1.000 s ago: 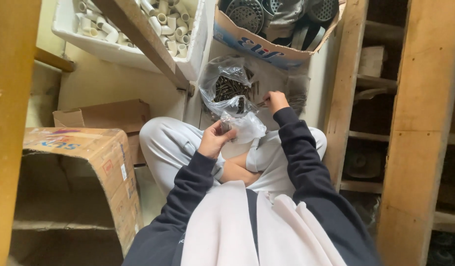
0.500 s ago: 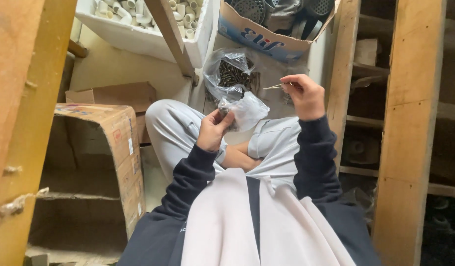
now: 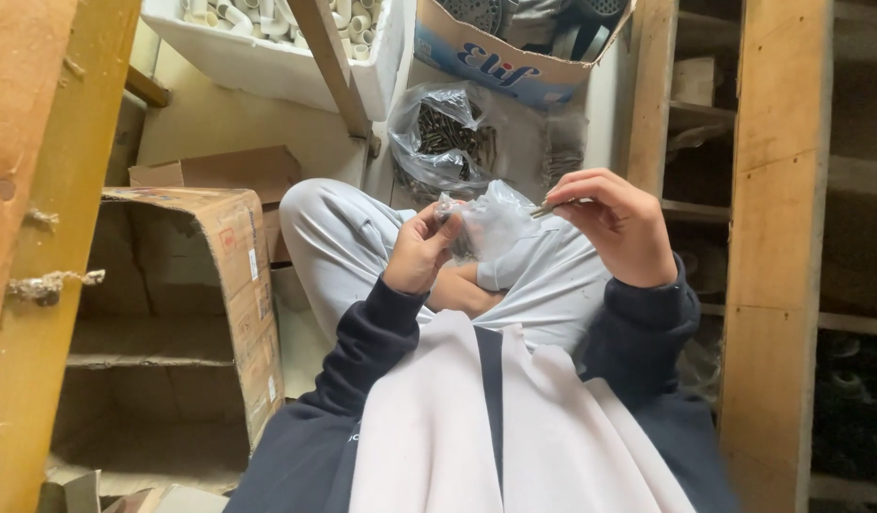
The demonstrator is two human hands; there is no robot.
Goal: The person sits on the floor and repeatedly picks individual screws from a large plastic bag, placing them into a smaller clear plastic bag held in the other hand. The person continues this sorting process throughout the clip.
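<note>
I sit cross-legged in light grey trousers. My left hand [image 3: 421,249] pinches the rim of a small clear plastic bag [image 3: 490,223] held above my lap. My right hand [image 3: 617,220] holds a few thin metal screws [image 3: 548,205] between thumb and fingertips, right at the mouth of the small bag. Beyond my knees lies a larger clear plastic bag [image 3: 443,138] full of dark screws, apart from both hands.
A white foam box of white pipe fittings [image 3: 267,47] and a cardboard box with a blue band [image 3: 500,57] stand at the top. An open brown carton [image 3: 187,313] lies on its side at my left. Wooden shelf posts [image 3: 775,247] rise at right, a wooden beam [image 3: 39,237] at left.
My right hand has come back from the large bag of screws to the mouth of the small bag, now with screws in its fingers. The left hand has lifted the small bag slightly.
</note>
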